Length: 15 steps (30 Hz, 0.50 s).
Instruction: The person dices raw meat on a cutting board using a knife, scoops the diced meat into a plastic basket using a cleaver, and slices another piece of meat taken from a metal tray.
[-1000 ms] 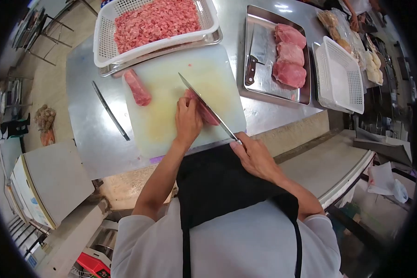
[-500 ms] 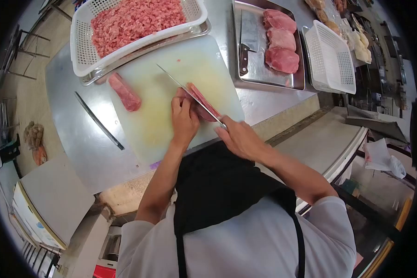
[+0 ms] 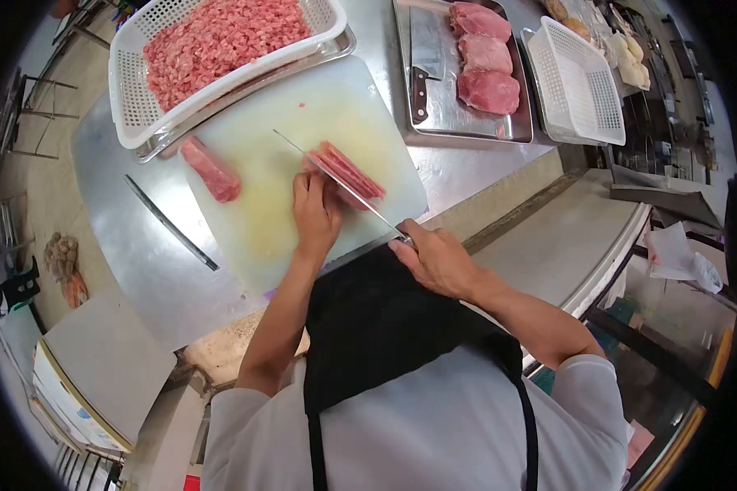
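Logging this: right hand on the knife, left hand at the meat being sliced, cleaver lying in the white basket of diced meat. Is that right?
One slip: the cleaver lies in the metal tray, not the basket, beside three pieces of meat, as the head view shows. The rest stands: right hand on the knife, left hand at the meat being sliced.

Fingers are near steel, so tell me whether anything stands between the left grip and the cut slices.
Yes: the knife, held in the right grip, has its blade running diagonally between the left grip and the cut slices on the chopping board.
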{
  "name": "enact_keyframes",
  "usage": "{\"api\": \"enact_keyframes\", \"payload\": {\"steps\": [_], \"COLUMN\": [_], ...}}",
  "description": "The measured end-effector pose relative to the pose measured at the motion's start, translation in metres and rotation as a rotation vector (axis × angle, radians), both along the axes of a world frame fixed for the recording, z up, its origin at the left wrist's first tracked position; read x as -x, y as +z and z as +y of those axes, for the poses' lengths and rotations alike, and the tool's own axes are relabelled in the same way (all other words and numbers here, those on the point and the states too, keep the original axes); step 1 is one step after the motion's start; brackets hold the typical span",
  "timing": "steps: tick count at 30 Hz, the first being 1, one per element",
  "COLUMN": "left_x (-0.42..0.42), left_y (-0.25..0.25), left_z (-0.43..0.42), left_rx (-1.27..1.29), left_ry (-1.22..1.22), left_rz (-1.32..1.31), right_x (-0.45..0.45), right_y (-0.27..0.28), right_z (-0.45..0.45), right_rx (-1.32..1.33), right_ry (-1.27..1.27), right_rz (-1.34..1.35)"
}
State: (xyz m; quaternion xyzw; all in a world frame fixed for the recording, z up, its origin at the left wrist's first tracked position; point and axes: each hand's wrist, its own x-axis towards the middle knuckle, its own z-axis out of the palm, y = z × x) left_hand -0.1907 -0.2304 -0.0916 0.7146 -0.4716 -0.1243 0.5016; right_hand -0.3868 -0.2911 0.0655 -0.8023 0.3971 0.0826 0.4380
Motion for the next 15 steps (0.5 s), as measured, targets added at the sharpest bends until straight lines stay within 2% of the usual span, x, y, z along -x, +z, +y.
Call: {"api": "enact_keyframes", "payload": {"steps": [2, 5, 8, 11, 15], "left_x": [-0.004, -0.012, -0.017, -0.017, -0.017], "left_y": [-0.005, -0.004, 0.001, -0.004, -0.001], "left_z": [-0.001, -0.004, -0.004, -0.004, -0.008], "left_rx": [0.011, -0.030, -0.007, -0.001, 0.062], "left_ry": [-0.008, 0.016, -0.012, -0.006, 0.026], "left_rz": [-0.046, 0.010, 0.081, -0.033, -0.078], "right_x": [-0.005, -0.027, -0.040, -0.028, -0.020], "right_y": [-0.009, -0.049, -0.057, -0.024, -0.041], "right_z": [-0.005, -0.008, -0.009, -0.015, -0.015], "right_rx": [-0.012, 0.099, 0.208, 0.057, 0.049], "right_ry": [-0.009, 0.013, 0.064, 0.063, 0.075], "right_rz": [-0.019, -0.137, -0.138, -0.023, -0.030]}}
